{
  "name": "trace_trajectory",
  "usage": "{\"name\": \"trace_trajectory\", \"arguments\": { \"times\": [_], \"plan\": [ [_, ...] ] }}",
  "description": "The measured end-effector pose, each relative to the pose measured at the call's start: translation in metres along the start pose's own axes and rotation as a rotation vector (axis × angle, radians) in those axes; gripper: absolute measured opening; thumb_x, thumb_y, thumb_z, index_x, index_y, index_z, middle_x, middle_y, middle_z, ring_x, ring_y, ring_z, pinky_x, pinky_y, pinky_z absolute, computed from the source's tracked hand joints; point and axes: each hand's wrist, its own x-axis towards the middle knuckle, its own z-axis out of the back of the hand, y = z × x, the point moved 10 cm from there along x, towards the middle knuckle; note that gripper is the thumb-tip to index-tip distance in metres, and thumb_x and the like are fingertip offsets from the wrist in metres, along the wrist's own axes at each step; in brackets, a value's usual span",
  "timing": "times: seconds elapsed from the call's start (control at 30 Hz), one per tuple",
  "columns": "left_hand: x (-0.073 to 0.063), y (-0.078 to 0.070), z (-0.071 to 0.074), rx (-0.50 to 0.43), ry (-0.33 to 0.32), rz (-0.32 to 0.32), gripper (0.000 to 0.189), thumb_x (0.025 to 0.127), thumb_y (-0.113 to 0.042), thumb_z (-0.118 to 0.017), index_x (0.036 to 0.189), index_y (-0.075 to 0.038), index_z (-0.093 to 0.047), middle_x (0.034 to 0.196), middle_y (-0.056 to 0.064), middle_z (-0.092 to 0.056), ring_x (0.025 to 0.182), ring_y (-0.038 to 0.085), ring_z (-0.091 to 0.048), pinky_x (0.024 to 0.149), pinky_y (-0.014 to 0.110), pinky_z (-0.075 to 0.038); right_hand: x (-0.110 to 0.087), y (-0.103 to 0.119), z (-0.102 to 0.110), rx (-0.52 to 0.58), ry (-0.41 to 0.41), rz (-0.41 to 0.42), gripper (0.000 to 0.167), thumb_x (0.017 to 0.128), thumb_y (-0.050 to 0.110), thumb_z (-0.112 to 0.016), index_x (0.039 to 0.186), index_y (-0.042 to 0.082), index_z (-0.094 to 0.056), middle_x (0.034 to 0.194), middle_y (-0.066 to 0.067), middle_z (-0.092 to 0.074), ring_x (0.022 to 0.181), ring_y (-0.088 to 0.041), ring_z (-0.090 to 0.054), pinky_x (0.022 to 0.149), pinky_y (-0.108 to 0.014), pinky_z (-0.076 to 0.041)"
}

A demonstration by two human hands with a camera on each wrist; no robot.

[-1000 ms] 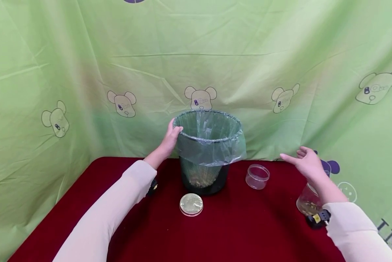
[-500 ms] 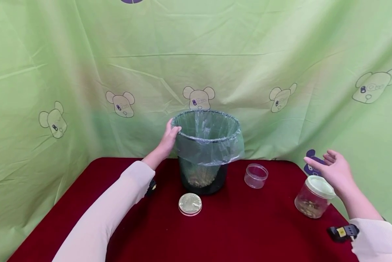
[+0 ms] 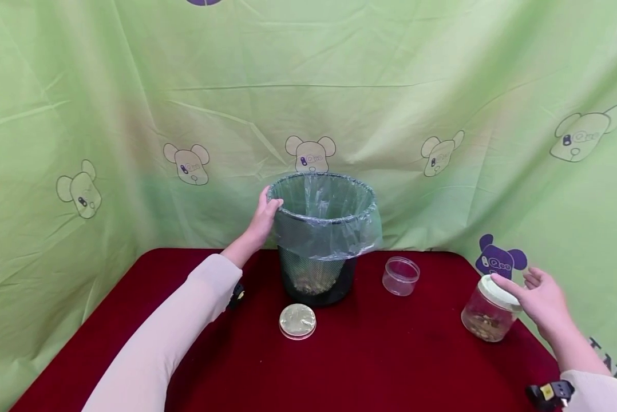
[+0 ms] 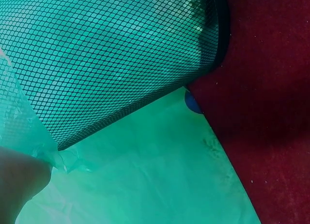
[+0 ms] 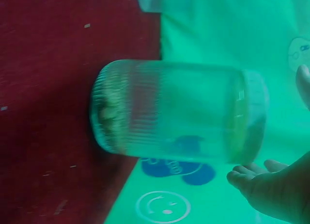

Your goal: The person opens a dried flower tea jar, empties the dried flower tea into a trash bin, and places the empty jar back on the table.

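head view, left fingers [image 3: 263, 197] gripping bin [image 3: 313, 273], partly hidden, right fingers [image 3: 534, 276] spread near jar [image 3: 491, 309], contents [image 3: 486, 328] unclear

The head view is bright and mostly sharp, with glare on the shiny pale-gold round disc [image 3: 297, 320] and the crinkled translucent plastic bag [image 3: 326, 241]. Both wrist views are dimmer and teal-tinted; the right one blurs the clear, pale-lidded cylindrical jar [image 5: 198, 112].

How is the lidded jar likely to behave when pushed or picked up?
The lidded jar is probably light for its size, since its contents fill only the bottom. Low contents may also help it resist tipping. Standing upright, it would likely slide, not roll.
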Motion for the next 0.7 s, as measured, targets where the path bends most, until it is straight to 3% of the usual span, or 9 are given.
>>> {"name": "trace_trajectory", "arguments": {
  "times": [0.3, 0.37, 0.4, 0.47, 0.53, 0.6, 0.7],
  "plan": [
    [-0.001, 0.0, 0.0, 0.002, 0.007, -0.002, 0.078, 0.091, -0.028, -0.046, 0.154, -0.004, -0.007, 0.159, 0.018, -0.012, 0.144, 0.03, -0.014, 0.115, 0.045, -0.011, -0.004, -0.023, -0.009, -0.055, -0.02, 0.029, 0.1, 0.094, 0.039, -0.062, 0.144, -0.018, 0.004, 0.144, -0.046, -0.011, 0.131, -0.061, -0.016, 0.103, -0.068, -0.018],
    [-0.001, 0.0, 0.0, 0.001, 0.005, 0.0, 0.078, 0.09, -0.028, -0.046, 0.154, -0.004, -0.008, 0.158, 0.018, -0.012, 0.144, 0.03, -0.014, 0.115, 0.045, -0.011, -0.004, -0.025, -0.012, -0.052, -0.023, 0.038, 0.101, 0.093, 0.037, -0.064, 0.144, -0.019, 0.003, 0.143, -0.048, -0.011, 0.129, -0.061, -0.018, 0.103, -0.068, -0.018],
    [-0.001, 0.0, 0.0, 0.002, 0.003, 0.0, 0.078, 0.09, -0.028, -0.046, 0.154, -0.004, -0.008, 0.158, 0.018, -0.012, 0.144, 0.03, -0.014, 0.115, 0.045, -0.011, -0.004, -0.026, -0.014, -0.056, -0.029, 0.049, 0.1, 0.092, 0.035, -0.066, 0.143, -0.021, 0.0, 0.141, -0.048, -0.015, 0.128, -0.059, -0.024, 0.105, -0.06, -0.026],
    [-0.001, 0.0, 0.001, 0.005, 0.0, 0.001, 0.079, 0.09, -0.029, -0.046, 0.154, -0.004, -0.008, 0.158, 0.018, -0.012, 0.144, 0.03, -0.014, 0.115, 0.045, -0.01, -0.004, -0.028, -0.017, -0.06, -0.044, 0.075, 0.095, 0.09, 0.032, -0.07, 0.143, -0.021, -0.011, 0.135, -0.046, -0.029, 0.117, -0.043, -0.046, 0.1, -0.042, -0.04],
    [-0.001, 0.0, 0.001, 0.012, -0.004, 0.004, 0.079, 0.09, -0.029, -0.046, 0.154, -0.004, -0.008, 0.158, 0.018, -0.012, 0.144, 0.03, -0.013, 0.115, 0.046, -0.01, -0.004, -0.03, -0.018, -0.073, -0.066, 0.11, 0.084, 0.087, 0.028, -0.074, 0.138, -0.019, -0.027, 0.118, -0.034, -0.051, 0.098, -0.019, -0.057, 0.083, -0.024, -0.045],
    [-0.001, 0.0, 0.001, 0.025, -0.004, 0.009, 0.079, 0.09, -0.029, -0.047, 0.155, -0.005, -0.008, 0.159, 0.018, -0.011, 0.144, 0.031, -0.013, 0.115, 0.047, -0.01, -0.005, -0.032, -0.018, -0.094, -0.096, 0.137, 0.072, 0.084, 0.026, -0.077, 0.128, -0.016, -0.039, 0.102, -0.017, -0.059, 0.081, 0.001, -0.05, 0.065, -0.015, -0.04],
    [-0.001, 0.0, 0.002, 0.035, -0.001, 0.013, 0.079, 0.09, -0.029, -0.047, 0.155, -0.005, -0.007, 0.159, 0.018, -0.011, 0.144, 0.03, -0.013, 0.115, 0.047, -0.011, -0.006, -0.036, -0.022, -0.07, -0.098, 0.171, 0.064, 0.082, 0.022, -0.079, 0.125, -0.011, -0.044, 0.093, 0.012, -0.057, 0.08, 0.012, -0.047, 0.067, -0.013, -0.039]
  ]
}}
